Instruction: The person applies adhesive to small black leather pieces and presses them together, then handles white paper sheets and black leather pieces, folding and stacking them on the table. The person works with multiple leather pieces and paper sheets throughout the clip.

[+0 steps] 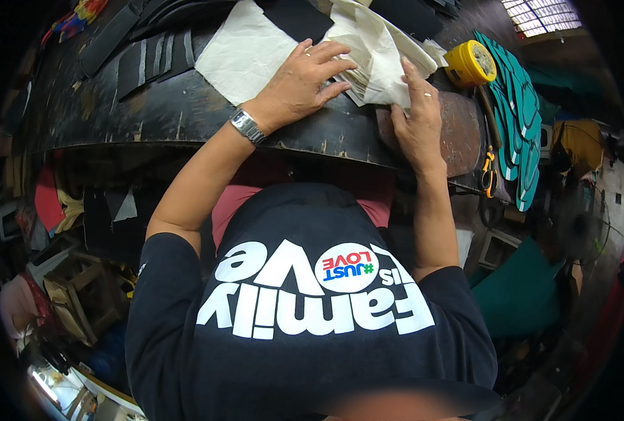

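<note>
My left hand (303, 83), with a metal watch at the wrist, has its fingers spread. Its fingertips reach the left edge of a loose pile of cream cloth pieces (374, 45). On the right side of that pile, my right hand (420, 119) pinches the cloth between thumb and fingers. The pieces are creased and partly folded, with layered edges along the near side. A flat cream cloth piece (236, 52) lies to the left, partly behind my left hand. A black piece (294, 17) lies between the two cream lots.
The dark worktable (207, 123) carries black strips (154, 62) with grey lines at the left. Rightward are a yellow tub (469, 64), a brown board (463, 133), orange-handled scissors (489, 174) at the edge, and overlapping teal pieces (514, 116) hanging over the side.
</note>
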Tool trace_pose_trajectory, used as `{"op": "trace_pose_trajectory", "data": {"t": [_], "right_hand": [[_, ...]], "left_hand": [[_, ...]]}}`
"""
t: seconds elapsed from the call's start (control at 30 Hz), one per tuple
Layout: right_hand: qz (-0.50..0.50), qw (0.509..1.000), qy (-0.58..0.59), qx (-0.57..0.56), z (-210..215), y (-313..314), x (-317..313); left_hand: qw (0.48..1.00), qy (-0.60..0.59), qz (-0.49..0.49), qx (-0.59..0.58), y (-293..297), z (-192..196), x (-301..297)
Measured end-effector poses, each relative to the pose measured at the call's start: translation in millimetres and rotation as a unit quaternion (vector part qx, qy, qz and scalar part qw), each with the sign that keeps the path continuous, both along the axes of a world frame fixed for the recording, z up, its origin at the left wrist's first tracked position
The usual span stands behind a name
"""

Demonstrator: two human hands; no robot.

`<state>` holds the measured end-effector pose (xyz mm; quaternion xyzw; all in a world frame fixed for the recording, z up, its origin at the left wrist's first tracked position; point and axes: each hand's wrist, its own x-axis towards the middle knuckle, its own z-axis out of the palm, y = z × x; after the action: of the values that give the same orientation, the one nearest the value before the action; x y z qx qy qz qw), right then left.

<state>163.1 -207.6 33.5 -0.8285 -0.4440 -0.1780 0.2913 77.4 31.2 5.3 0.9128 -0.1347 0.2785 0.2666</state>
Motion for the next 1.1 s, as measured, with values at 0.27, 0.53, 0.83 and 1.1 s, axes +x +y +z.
{"op": "trace_pose_trajectory", "data": {"t": [0.27,0.53,0.83,1.1], "right_hand": [[-0.045,0.875,0.292,0.383,-25.5,-7.6,42.2],[-0.021,0.785,0.361,0.503,-27.2,-13.9,56.7],[0.092,0.695,0.401,0.589,35.7,-28.7,27.4],[0.213,0.534,0.64,0.509,35.4,-19.7,-6.6]], "left_hand": [[0.997,0.057,0.014,0.044,-10.2,-9.5,10.8],[0.992,-0.107,0.043,-0.056,-23.0,12.8,30.1],[0.996,-0.022,0.075,-0.045,-37.4,19.6,40.0],[0.666,0.166,-0.191,-0.702,-28.8,40.2,2.7]]}}
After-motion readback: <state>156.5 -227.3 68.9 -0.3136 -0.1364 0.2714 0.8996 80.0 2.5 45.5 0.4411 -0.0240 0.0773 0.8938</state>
